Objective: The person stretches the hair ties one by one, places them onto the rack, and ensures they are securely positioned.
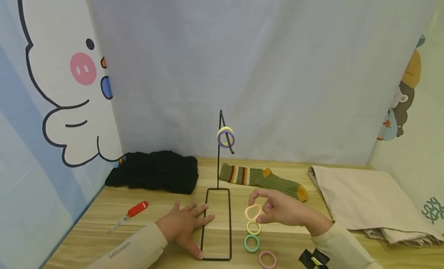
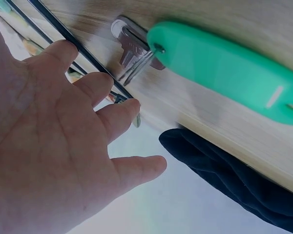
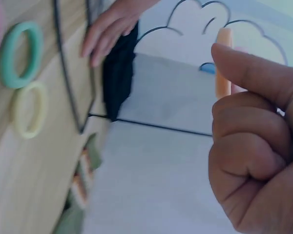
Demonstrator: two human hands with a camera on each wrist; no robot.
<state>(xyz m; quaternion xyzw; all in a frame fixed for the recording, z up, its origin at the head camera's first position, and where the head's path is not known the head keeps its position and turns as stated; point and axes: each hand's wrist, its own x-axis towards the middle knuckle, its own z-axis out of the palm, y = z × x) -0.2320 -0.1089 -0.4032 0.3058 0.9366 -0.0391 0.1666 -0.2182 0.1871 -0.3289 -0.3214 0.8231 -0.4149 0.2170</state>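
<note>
Ring, pale orange, thick and round point(image 3: 223, 80), is pinched between thumb and forefinger of the right hand point(image 1: 282, 209), right of the stand; right wrist view shows it raised, apart from the table rings. Left hand point(image 1: 185, 224) is spread, gripping nothing, fingers over the left rod of the black wire stand with rectangular base point(image 1: 230, 226). Stand's sloping arm carries a purple ring point(image 1: 219, 138) and a yellow ring point(image 1: 225, 128). On the wood-grain table, right of base, far to near: pale yellow ring point(image 1: 253, 234), mint-green ring point(image 1: 245, 243), dusty-pink ring point(image 1: 260, 259). Green striped sock point(image 1: 256, 177) behind; folded black cloth point(image 1: 156, 172) back left; folded beige cloth point(image 1: 367, 192) right.
</note>
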